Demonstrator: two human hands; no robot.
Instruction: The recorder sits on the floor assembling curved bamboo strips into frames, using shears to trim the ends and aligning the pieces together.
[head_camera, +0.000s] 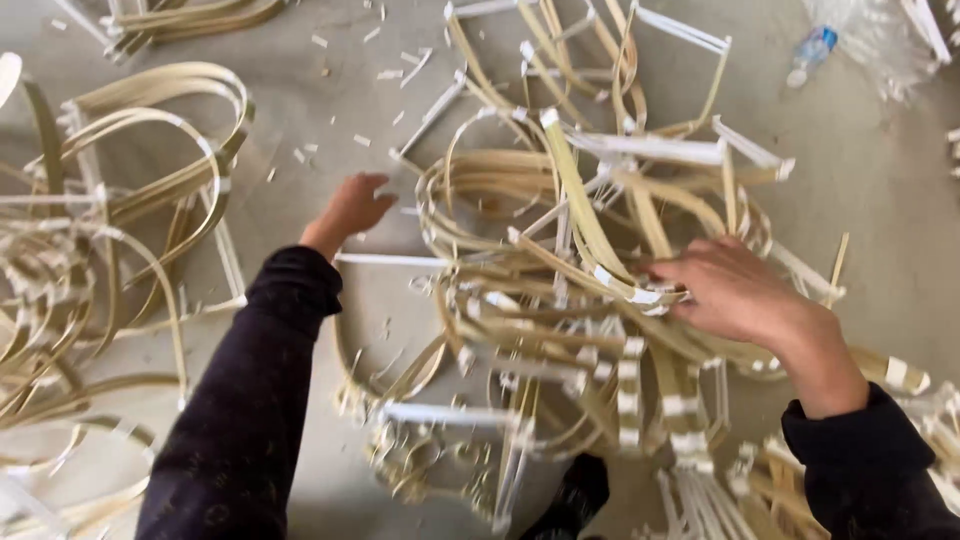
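A tangled heap of curved pale bamboo strip frames (560, 250), bound at the joints with white tape, lies on the grey floor in front of me. My right hand (735, 290) grips one taped frame at the right side of the heap, fingers curled around its strips. My left hand (352, 208), in a dark sleeve, reaches forward over the floor at the heap's left edge, fingers loosely bent, near a thin white strip (390, 260). Whether it touches anything is unclear.
Another pile of bent bamboo frames (110, 230) covers the left side. More frames (190, 15) lie at the top left. A clear plastic bottle with a blue cap (812, 52) lies at the top right. Small white scraps (350, 90) litter the floor.
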